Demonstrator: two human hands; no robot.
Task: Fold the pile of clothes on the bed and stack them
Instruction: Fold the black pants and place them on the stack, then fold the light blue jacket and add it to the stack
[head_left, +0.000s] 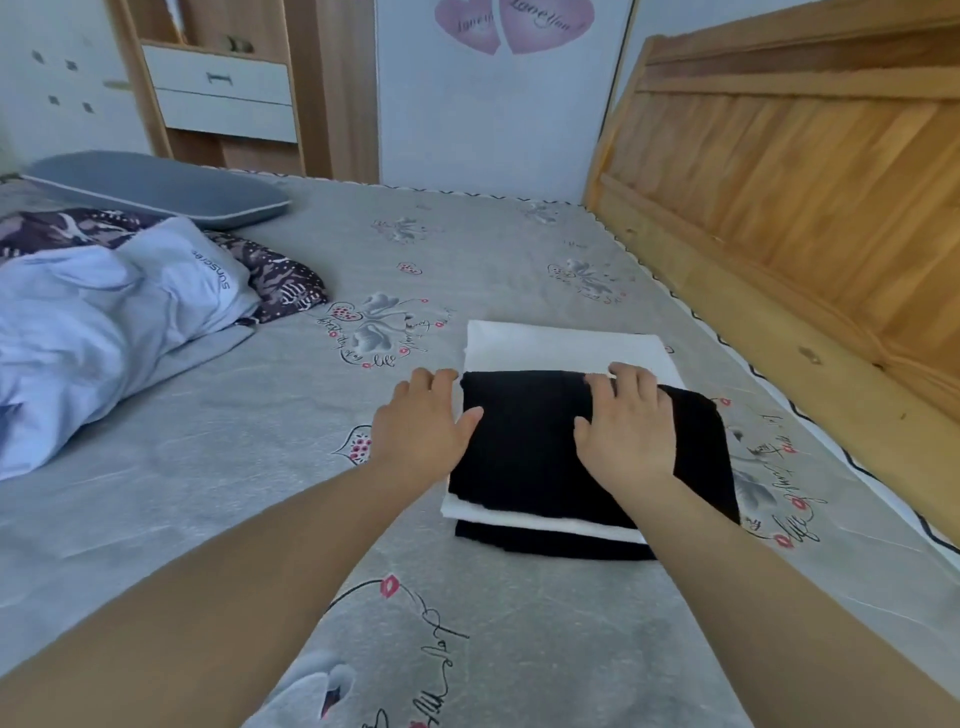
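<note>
A folded black garment (524, 447) lies on top of a stack on the bed. Under it is a folded white garment (561, 345), whose far part shows beyond the black one, and another black piece (550, 545) peeks out at the near edge. My left hand (423, 421) rests with straight fingers against the stack's left edge, thumb on the black cloth. My right hand (626, 421) lies flat on top of the black garment, fingers reaching its far edge. A loose pile of unfolded clothes, pale blue (98, 332) over a dark patterned piece (280, 283), sits at the left.
The grey printed bedsheet (467, 260) covers the mattress. A grey pillow (156, 187) lies at the far left. A wooden headboard (805, 208) runs along the right side. A wooden cabinet with white drawers (223, 93) stands beyond the bed.
</note>
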